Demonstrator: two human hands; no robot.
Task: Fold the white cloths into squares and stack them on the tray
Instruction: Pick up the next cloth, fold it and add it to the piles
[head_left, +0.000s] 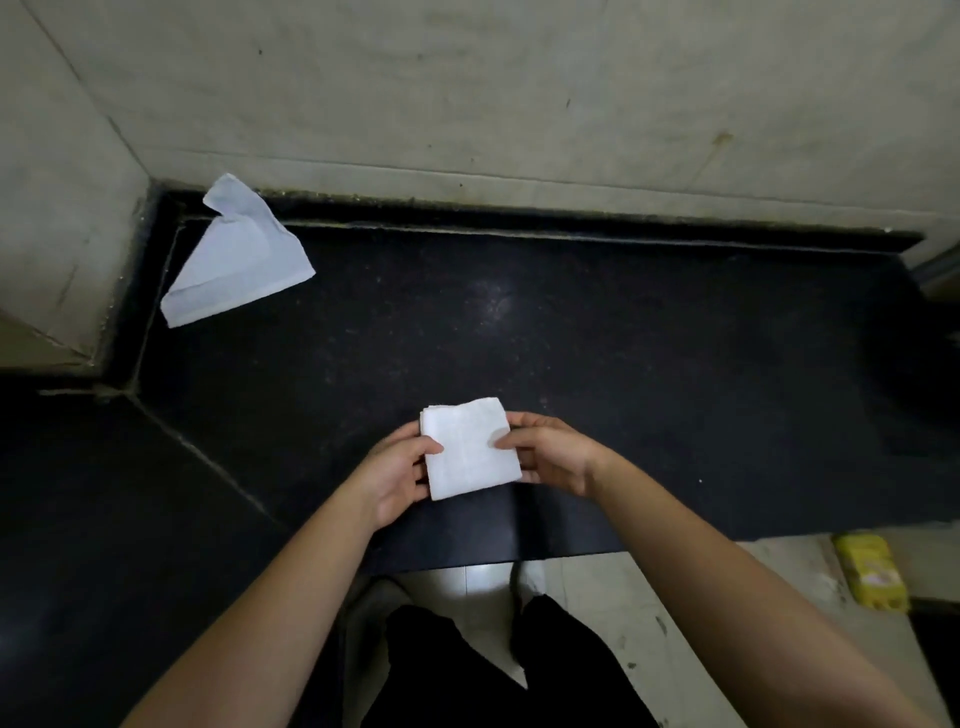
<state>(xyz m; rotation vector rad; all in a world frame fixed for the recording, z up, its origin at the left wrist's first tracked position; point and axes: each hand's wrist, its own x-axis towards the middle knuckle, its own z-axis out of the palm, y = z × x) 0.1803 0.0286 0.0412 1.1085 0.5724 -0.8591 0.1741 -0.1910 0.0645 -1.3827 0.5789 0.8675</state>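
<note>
I see my left hand (400, 470) and right hand (550, 452) pinching the folded white cloth (469, 448) over the black counter (675, 364).

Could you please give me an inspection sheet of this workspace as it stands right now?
Surface: black stone counter, dark and speckled.
Job's things: folded white cloth, roughly square, near the front edge; loose white cloth in the back left corner, its tip up against the wall; no tray in view.
Clutter: nothing seen.
Hands: left hand and right hand each pinch one side of the folded white cloth.
Cables: nothing seen.
Surroundings: pale tiled floor below; yellow object low at right.
</note>
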